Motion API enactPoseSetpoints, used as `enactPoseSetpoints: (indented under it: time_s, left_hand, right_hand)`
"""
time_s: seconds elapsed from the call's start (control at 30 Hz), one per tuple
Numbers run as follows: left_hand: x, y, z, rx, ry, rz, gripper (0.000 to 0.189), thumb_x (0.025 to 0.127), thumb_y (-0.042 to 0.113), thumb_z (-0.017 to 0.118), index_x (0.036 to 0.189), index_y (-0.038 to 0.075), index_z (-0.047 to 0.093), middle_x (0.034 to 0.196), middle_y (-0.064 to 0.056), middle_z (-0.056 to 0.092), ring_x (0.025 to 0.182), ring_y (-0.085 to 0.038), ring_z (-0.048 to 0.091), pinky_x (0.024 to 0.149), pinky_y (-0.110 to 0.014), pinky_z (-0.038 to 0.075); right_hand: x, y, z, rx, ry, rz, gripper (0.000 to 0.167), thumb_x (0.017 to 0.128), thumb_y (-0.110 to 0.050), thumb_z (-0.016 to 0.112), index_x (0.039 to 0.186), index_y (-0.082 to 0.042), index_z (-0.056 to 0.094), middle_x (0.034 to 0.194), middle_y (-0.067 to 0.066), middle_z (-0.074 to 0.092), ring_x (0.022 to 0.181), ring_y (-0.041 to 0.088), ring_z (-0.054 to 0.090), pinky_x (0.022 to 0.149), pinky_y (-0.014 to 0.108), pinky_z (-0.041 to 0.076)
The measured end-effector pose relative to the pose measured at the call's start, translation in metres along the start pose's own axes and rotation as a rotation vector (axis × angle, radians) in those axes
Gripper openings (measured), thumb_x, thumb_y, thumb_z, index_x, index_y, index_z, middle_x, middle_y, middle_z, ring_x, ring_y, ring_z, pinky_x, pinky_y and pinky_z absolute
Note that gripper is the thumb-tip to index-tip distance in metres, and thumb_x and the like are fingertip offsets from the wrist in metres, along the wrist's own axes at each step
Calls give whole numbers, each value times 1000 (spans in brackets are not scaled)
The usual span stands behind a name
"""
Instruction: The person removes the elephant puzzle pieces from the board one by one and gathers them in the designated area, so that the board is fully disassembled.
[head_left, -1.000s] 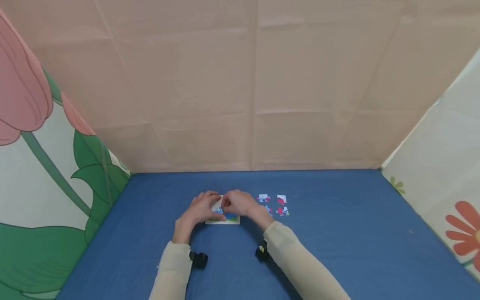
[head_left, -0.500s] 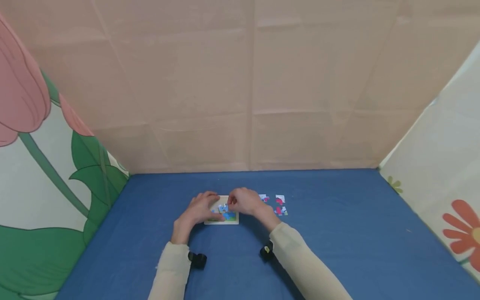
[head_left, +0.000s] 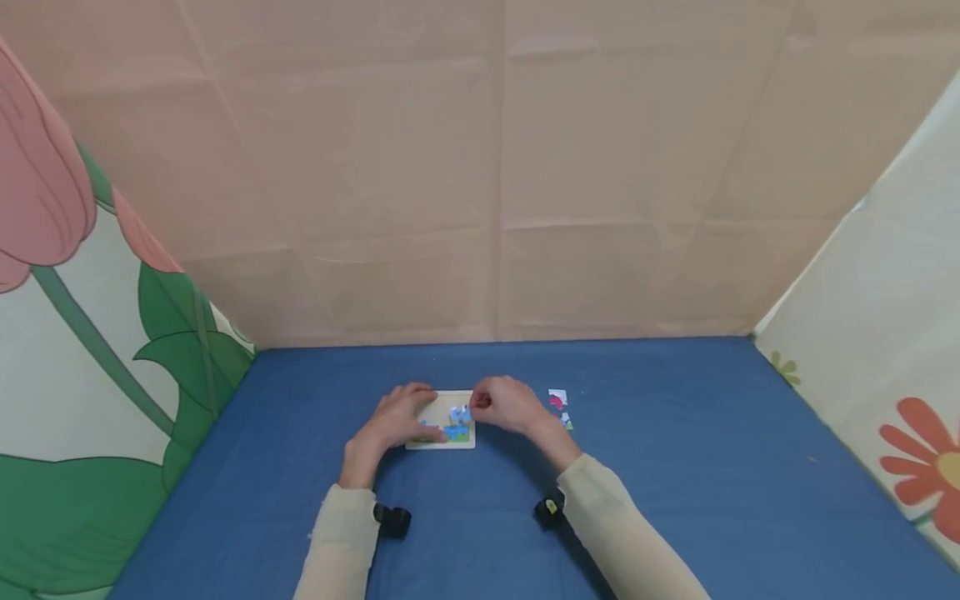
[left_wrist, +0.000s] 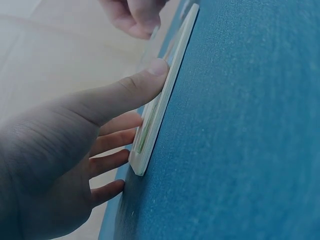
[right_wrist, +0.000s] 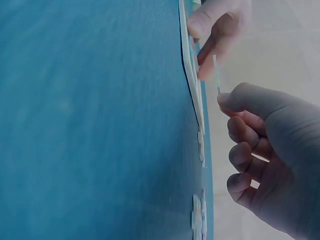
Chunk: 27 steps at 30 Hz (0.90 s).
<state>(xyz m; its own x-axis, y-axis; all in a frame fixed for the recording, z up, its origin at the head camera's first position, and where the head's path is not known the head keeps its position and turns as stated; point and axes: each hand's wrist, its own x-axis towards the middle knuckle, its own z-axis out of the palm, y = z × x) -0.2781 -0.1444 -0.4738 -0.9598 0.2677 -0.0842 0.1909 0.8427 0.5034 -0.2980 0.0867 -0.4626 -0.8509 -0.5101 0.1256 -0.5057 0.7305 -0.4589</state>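
Note:
My left hand (head_left: 400, 419) lies spread over the left side of a shallow wooden puzzle tray (head_left: 455, 395). Its thumb presses on the tray near the front rim (left_wrist: 162, 107), and its outstretched fingers reach the left edge in the left wrist view. Joined blue and green pieces (head_left: 455, 434) fill the front part of the tray; bare wood shows behind them. Above the tray's right side, my right hand (head_left: 510, 408) pinches a blue and white jigsaw piece (head_left: 459, 413) between thumb and index finger. That piece (right_wrist: 216, 72) appears edge-on in the right wrist view, raised off the tray.
Loose jigsaw pieces lie right of the tray, one red and white (head_left: 557, 399) and another (head_left: 566, 421) nearer the front; my right hand and wrist hide others. Blue cloth (head_left: 675, 467) covers the table. A beige sheet (head_left: 495, 208) stands behind, with printed panels at both sides.
My right hand has moved right with the pinched piece, from over the tray's middle toward its right edge, uncovering more of the tray and covering some loose pieces. My left hand has stayed on the tray.

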Motion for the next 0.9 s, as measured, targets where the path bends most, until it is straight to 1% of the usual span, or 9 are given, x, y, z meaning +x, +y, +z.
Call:
enactPoseSetpoints:
  time_s: [0.1, 0.3, 0.47, 0.7, 0.9]
  left_hand:
    - [0, 0, 1, 1, 0, -4, 80, 75, 50, 84, 142, 16, 56, 150, -4, 46, 137, -27, 39, 114, -53, 30]
    - [0, 0, 1, -4, -2, -15, 81, 75, 50, 84, 142, 16, 55, 151, -4, 45, 138, -28, 38, 114, -53, 30]
    - [0, -1, 1, 2, -5, -25, 81, 75, 49, 84, 143, 17, 55, 152, -3, 44, 140, -27, 36, 116, -53, 28]
    - [1, -1, 2, 8, -6, -34, 82, 73, 51, 84, 143, 18, 55, 152, -3, 45, 140, -28, 37, 116, -54, 28]
    - [0, 0, 1, 5, -2, -26, 82, 73, 51, 84, 143, 17, 55, 152, -4, 45, 140, -27, 37, 117, -53, 27]
  right_hand:
    - [-6, 4, -1, 10, 26, 8, 5, 87, -20, 72, 83, -19, 73, 72, -9, 64, 62, 6, 53, 60, 25, 45]
    - [-16, 11, -7, 24, 38, 49, 4, 88, -21, 74, 87, -17, 74, 75, -8, 65, 63, 6, 53, 60, 23, 47]
    - [-23, 14, -11, 13, 3, 61, 5, 87, -20, 74, 82, -19, 73, 69, -9, 62, 57, 6, 53, 54, 23, 44]
    - [-30, 14, -14, 35, -65, 127, 10, 87, -16, 73, 79, -21, 71, 69, -7, 61, 58, 9, 54, 53, 24, 43]
    - [-32, 17, -14, 17, -73, 187, 10, 88, -16, 73, 79, -19, 71, 68, -6, 61, 58, 10, 54, 54, 26, 43]
